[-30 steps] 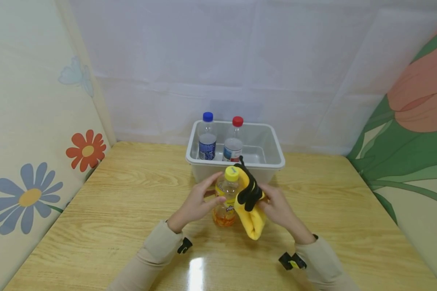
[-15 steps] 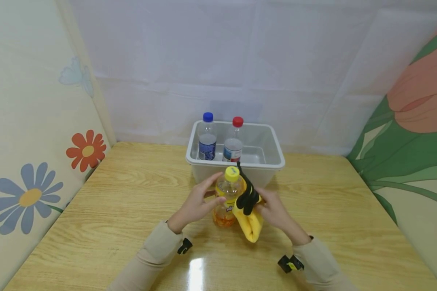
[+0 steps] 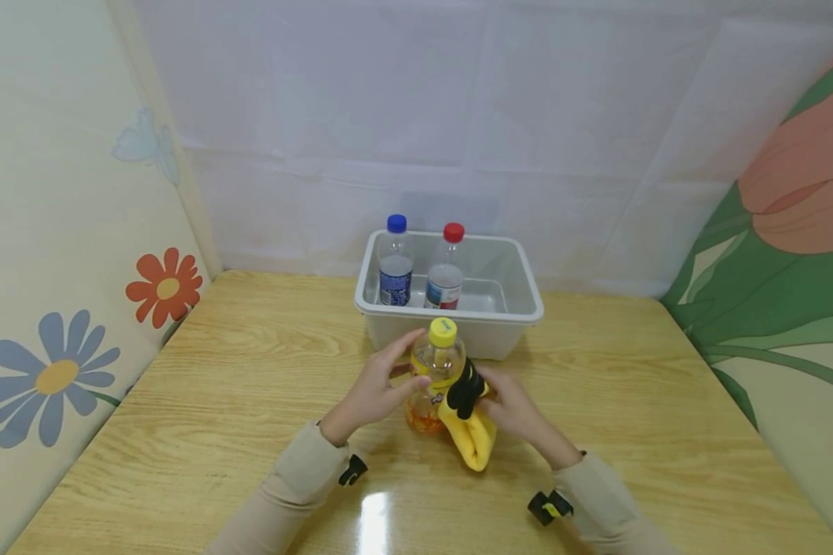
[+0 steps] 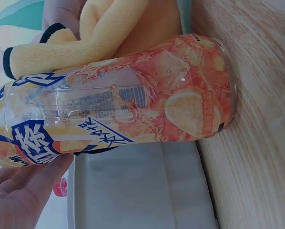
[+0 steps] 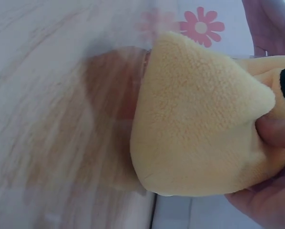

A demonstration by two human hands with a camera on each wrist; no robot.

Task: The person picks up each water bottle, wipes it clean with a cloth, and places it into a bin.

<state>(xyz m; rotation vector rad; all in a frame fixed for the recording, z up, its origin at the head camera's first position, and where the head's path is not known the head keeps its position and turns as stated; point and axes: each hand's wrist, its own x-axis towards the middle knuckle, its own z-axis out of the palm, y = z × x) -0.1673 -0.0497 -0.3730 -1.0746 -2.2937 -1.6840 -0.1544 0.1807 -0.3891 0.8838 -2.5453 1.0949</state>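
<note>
An iced tea bottle (image 3: 439,361) with a yellow cap stands upright on the table; its label shows ice and lemon in the left wrist view. My left hand (image 3: 380,385) holds it from the left, thumb in front and fingers behind. My right hand (image 3: 517,408) pinches a folded yellow plush cloth (image 3: 473,439) with black trim. The cloth lies against the bottle's right front side and covers part of the label. In the right wrist view the plush cloth (image 5: 199,119) hides most of the bottle, and my thumb presses into its fold.
Behind the bottle stands a grey plastic bin (image 3: 507,316). Inside it, on the left, are a blue-capped bottle (image 3: 396,270) and a red-capped bottle (image 3: 446,277). A white curtain (image 3: 416,116) hangs at the back, with flower-printed panels at both sides.
My right hand has slid the plush cloth left and down along the bottle, so its black end no longer sticks up beside the cap. My left hand and the bottle have stayed put.
</note>
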